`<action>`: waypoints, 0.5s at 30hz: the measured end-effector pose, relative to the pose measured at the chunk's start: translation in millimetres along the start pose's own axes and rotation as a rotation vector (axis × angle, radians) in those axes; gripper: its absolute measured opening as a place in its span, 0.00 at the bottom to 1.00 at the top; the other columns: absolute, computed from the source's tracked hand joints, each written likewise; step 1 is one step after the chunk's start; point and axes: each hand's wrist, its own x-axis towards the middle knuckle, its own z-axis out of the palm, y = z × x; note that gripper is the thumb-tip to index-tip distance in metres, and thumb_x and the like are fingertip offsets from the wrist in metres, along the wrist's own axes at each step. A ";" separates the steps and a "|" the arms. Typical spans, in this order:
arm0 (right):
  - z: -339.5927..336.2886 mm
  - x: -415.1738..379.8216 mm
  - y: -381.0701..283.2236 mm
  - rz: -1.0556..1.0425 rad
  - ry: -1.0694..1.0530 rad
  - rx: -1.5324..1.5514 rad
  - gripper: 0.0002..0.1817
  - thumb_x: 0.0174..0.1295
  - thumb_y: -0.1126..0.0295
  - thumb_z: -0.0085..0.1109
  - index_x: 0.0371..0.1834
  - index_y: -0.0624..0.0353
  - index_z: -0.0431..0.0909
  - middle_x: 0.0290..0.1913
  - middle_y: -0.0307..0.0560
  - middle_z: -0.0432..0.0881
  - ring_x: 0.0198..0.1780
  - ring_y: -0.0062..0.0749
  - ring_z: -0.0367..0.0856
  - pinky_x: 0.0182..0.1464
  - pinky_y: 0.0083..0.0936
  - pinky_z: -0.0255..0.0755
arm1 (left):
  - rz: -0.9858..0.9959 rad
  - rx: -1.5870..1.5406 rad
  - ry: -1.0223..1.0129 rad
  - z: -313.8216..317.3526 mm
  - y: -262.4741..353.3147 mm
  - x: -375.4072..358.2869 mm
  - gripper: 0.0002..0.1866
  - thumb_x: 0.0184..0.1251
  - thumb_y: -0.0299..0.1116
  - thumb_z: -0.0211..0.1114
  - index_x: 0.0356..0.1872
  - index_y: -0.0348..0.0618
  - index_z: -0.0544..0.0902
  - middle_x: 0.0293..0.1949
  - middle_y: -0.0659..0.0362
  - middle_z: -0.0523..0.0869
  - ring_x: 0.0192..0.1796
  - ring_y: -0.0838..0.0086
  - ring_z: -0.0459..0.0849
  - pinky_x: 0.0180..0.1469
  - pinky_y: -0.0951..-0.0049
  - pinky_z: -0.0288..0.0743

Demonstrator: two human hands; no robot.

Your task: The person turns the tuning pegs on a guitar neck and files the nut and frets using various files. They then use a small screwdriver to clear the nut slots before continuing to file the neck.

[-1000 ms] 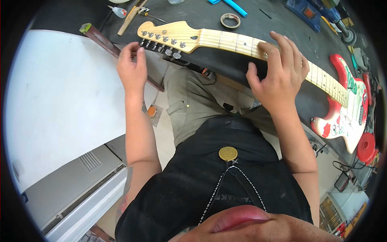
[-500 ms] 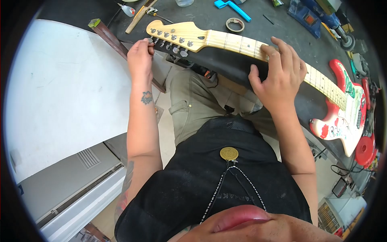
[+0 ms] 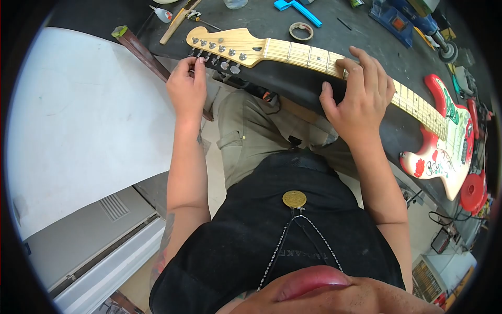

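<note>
An electric guitar (image 3: 290,52) lies along the dark bench, its maple headstock at the left and its red, white and floral body at the right. My left hand (image 3: 187,86) is at the lower edge of the headstock, thumb and curled fingers closed at a tuning peg near the tip; the fingers partly hide the peg. Several other metal tuning pegs (image 3: 225,65) stick out beside it. Over the middle of the neck is my right hand (image 3: 363,97), fingers spread, with fingertips at the strings and the thumb apart below the neck.
Behind the neck lie a tape roll (image 3: 301,31) and a blue plastic string winder (image 3: 300,11). A wooden-handled brush (image 3: 178,23) and a small white bottle (image 3: 161,13) are near the headstock. A white board (image 3: 94,120) stands at left, a red reel (image 3: 473,191) at right.
My left hand has shifted slightly right along the row of tuning pegs, and its wrist has turned. My right hand stays over the neck.
</note>
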 end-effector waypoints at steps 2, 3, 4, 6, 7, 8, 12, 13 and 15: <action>-0.4 0.7 0.3 -0.001 -0.004 0.006 0.26 0.53 0.61 0.80 0.57 0.51 0.86 0.73 0.44 0.84 0.73 0.47 0.81 0.72 0.50 0.63 | 0.011 0.000 0.020 2.0 0.9 -0.3 0.11 0.81 0.34 0.75 0.47 0.34 0.92 0.38 0.51 0.96 0.35 0.66 0.91 0.42 0.66 0.84; -0.6 1.0 0.0 -0.002 -0.004 0.005 0.26 0.53 0.61 0.80 0.57 0.51 0.86 0.73 0.44 0.84 0.73 0.47 0.81 0.72 0.50 0.63 | 0.024 0.000 0.038 3.0 1.7 0.2 0.11 0.81 0.34 0.75 0.46 0.33 0.92 0.38 0.50 0.96 0.36 0.64 0.91 0.42 0.64 0.84; -0.8 0.9 -0.4 -0.001 -0.003 0.004 0.26 0.53 0.61 0.80 0.57 0.51 0.86 0.73 0.44 0.84 0.72 0.47 0.81 0.72 0.49 0.63 | 0.024 -0.002 0.039 3.3 2.3 1.2 0.11 0.81 0.34 0.75 0.46 0.33 0.92 0.38 0.50 0.96 0.36 0.64 0.91 0.42 0.64 0.84; -1.1 0.5 -0.2 -0.001 -0.002 -0.001 0.26 0.53 0.61 0.80 0.57 0.51 0.86 0.73 0.44 0.83 0.72 0.47 0.81 0.72 0.49 0.63 | 0.139 0.033 0.073 2.8 2.4 3.1 0.11 0.82 0.35 0.74 0.46 0.35 0.92 0.37 0.50 0.95 0.36 0.64 0.91 0.42 0.64 0.84; -0.7 0.5 -0.3 0.000 -0.003 0.003 0.26 0.53 0.61 0.80 0.57 0.51 0.86 0.73 0.44 0.83 0.72 0.47 0.81 0.72 0.49 0.63 | 0.138 0.031 0.074 3.3 0.7 3.5 0.11 0.82 0.35 0.74 0.46 0.35 0.92 0.37 0.50 0.95 0.36 0.64 0.91 0.42 0.64 0.84; -0.5 0.5 -0.6 0.001 -0.005 0.007 0.26 0.53 0.61 0.80 0.57 0.51 0.86 0.73 0.44 0.83 0.72 0.47 0.81 0.72 0.49 0.63 | 0.084 -0.014 0.056 4.2 -1.9 3.6 0.11 0.83 0.35 0.72 0.46 0.36 0.93 0.37 0.52 0.95 0.36 0.65 0.90 0.41 0.65 0.82; -0.4 0.7 -1.0 -0.008 -0.002 0.013 0.27 0.54 0.61 0.80 0.59 0.51 0.86 0.72 0.44 0.83 0.72 0.48 0.81 0.72 0.49 0.63 | -0.218 -0.240 -0.018 7.5 -4.2 9.1 0.13 0.84 0.36 0.69 0.44 0.36 0.92 0.33 0.57 0.92 0.31 0.71 0.84 0.34 0.71 0.74; -0.1 0.3 -0.6 -0.009 0.003 0.014 0.28 0.54 0.61 0.80 0.59 0.51 0.86 0.72 0.44 0.83 0.72 0.48 0.81 0.71 0.49 0.63 | -0.219 -0.241 -0.017 7.3 -3.6 11.7 0.13 0.84 0.36 0.69 0.44 0.36 0.92 0.33 0.57 0.92 0.31 0.71 0.84 0.34 0.71 0.74; 0.3 -0.4 -0.3 -0.010 0.009 0.014 0.28 0.54 0.61 0.80 0.60 0.51 0.86 0.72 0.44 0.83 0.72 0.48 0.81 0.71 0.49 0.63 | -0.630 -0.735 -0.092 5.2 -2.1 17.0 0.13 0.84 0.35 0.69 0.40 0.36 0.91 0.29 0.61 0.85 0.27 0.79 0.76 0.30 0.76 0.65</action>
